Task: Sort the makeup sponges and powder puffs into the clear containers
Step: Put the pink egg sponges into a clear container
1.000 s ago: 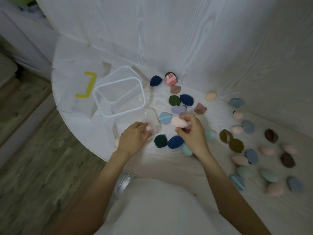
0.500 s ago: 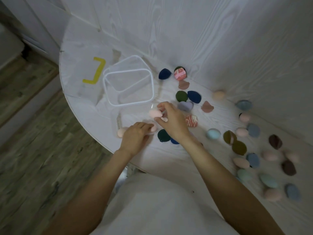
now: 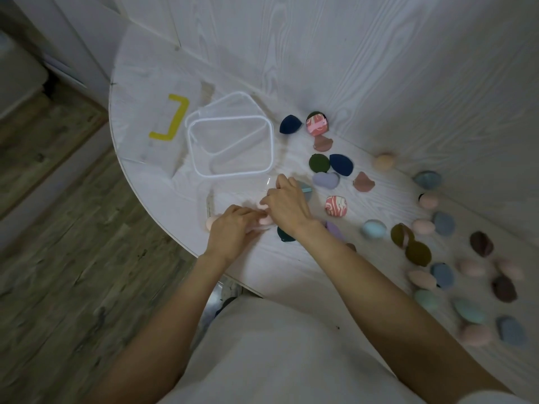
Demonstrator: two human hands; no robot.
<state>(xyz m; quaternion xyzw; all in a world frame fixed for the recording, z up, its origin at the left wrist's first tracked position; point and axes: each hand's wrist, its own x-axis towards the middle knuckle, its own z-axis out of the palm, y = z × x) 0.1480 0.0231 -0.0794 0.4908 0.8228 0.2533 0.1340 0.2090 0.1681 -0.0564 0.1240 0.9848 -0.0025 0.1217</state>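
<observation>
1. The right hand (image 3: 287, 207) reaches over the near clear container (image 3: 233, 199), fingers curled; whether it holds anything cannot be told.
2. The left hand (image 3: 233, 230) grips that container's near side, beside pink sponges (image 3: 264, 221).
3. A second clear container (image 3: 230, 147) sits just behind.
4. Sponges and puffs lie scattered across the white table (image 3: 291, 266), including a marbled pink puff (image 3: 336, 205).

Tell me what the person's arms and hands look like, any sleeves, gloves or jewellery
Both forearms are bare, with no sleeve in view. The left hand and the right hand wear no gloves, and no rings, watch or bracelet show on the parts visible. The fingertips are mostly hidden, so nails cannot be judged. A light, whitish garment covers the torso below.
</observation>
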